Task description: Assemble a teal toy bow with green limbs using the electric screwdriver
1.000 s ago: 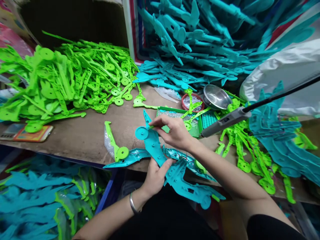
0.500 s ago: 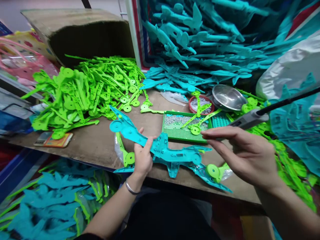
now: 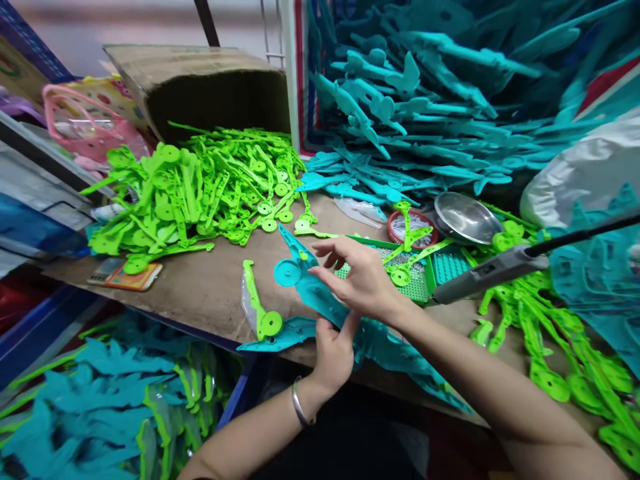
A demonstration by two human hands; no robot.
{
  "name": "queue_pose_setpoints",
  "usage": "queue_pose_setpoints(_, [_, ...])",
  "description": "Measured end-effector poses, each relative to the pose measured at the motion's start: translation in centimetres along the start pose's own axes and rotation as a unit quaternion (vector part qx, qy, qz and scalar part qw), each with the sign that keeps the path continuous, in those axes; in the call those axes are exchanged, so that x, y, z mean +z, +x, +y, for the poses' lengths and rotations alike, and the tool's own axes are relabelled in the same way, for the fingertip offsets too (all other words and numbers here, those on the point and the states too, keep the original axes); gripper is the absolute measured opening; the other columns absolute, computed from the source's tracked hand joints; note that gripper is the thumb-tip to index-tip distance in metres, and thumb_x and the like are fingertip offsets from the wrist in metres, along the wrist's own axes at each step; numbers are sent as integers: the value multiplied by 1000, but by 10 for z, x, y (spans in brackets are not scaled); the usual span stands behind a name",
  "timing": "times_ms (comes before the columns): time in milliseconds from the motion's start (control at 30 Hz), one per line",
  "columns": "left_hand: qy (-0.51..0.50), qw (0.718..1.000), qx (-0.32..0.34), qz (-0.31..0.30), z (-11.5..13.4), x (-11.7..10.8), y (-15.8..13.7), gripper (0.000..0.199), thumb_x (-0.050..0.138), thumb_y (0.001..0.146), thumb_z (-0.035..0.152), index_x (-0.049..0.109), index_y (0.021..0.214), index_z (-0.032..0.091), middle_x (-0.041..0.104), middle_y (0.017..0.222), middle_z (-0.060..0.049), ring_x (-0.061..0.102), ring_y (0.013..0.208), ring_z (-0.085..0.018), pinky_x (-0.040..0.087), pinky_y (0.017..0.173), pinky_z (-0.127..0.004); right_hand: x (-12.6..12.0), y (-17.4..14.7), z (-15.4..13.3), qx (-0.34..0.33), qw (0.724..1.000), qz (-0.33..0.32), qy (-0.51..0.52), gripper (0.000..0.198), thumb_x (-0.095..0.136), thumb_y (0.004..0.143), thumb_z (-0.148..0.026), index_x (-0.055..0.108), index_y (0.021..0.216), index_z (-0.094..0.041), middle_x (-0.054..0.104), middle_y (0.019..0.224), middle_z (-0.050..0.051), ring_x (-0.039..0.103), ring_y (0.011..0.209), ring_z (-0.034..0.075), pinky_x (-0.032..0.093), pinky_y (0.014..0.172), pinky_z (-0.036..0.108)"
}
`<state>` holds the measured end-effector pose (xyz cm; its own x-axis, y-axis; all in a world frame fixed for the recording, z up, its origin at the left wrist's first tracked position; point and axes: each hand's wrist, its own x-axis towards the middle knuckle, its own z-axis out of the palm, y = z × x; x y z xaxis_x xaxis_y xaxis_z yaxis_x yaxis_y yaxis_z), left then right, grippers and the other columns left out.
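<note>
Teal part (image 3: 319,295): left hand (image 3: 334,357) clamped on it; right hand (image 3: 364,277) near its pointed end (fingers parted, contact unclear)

Left hand (image 3: 335,357): one
Right hand (image 3: 364,277): one
Held blue piece (image 3: 319,295): one
Silver bracelet (image 3: 297,402): one
Metal bowl (image 3: 467,219): one
Red basket (image 3: 392,232): one
Green tray (image 3: 414,293): one
Grey corded tool (image 3: 487,273): one
Green pieces (image 3: 200,190): too many to count
Other blue pieces (image 3: 387,110): too many to count

From head height, the camera looks down across the workbench (image 3: 210,293).
</note>
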<state>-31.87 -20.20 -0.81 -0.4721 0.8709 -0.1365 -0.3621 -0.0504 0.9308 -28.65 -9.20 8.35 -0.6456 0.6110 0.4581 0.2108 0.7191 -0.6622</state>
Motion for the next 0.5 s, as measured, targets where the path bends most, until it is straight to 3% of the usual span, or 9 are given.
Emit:
queue_pose_setpoints(100, [7,999,6,-48,10,-3,-2,26,71,86,42,72,89,17,77,91,-6,70,92,-22,51,92,-33,11,9,-4,-13,999,26,-37,16,67,86,-21,67,101,-17,71,90,4,62,72,13,51,69,28])
queue_pose_setpoints(200, [-31,996,27,-73,17,-8,2,25,69,87,41,73,97,18,77,95,-6,70,96,-24,51,94,-34,13,14,-10,-33,997,43,-53,8,59,85,-14,66,89,-17,69,85,3,61,71,12,49,68,27])
queue_pose_setpoints(367, [-94,995,33,16,20,-13,20,33,63,90,42,70,114,21,75,104,-7,63,118,-27,47,103,-35,15,22,-17,-5,1000,-7,-23,18,60,78,-10,66,93,-16,69,80,1,62,67,11,49,65,24])
queue_pose_setpoints(500, [-69,995,67,26,20,-11,26,34,66,89,37,66,120,22,73,112,-7,60,124,-26,44,108,-35,22,28,-16,27,999,-19,-17,21,67,79,-19,66,101,-16,72,85,3,64,70,12,50,66,26])
